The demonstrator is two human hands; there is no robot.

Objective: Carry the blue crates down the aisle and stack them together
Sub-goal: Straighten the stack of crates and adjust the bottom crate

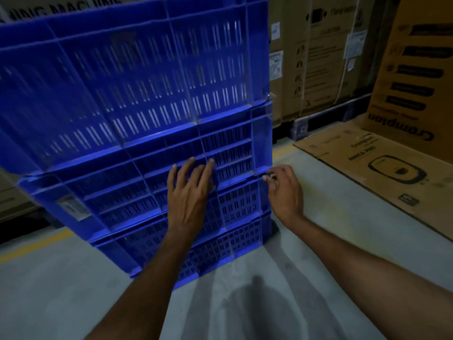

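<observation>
Stack of blue crates (137,119) stood on the concrete floor (73,290), four high as far as the frame showed, filling the left and centre of the view. Top crate (122,77) ran out of the top of the frame and was blurred. Second crate (117,182) carried a white label (71,207) near its left end, unreadable. Third crate (235,202) and bottom crate (220,249) sat directly beneath, walls lined up.

Left hand (188,195) lay flat on the slatted side wall, fingers straight and spread, fingertips up on the second crate, palm across the seam to the third. Right hand (284,190) was at the stack's right corner, at that same seam, fingers curled with the tips on the corner edge; I couldn't tell whether they actually hooked the lip. Hands were apart, both on the stack.

A yellow line (31,246) ran across the floor left of the stack. A Crompton carton (380,168) lay flat on the floor to the right, well apart from the crates. More cartons (318,57) were stacked behind it. The person's shadow (257,310) fell on the floor between the forearms.
</observation>
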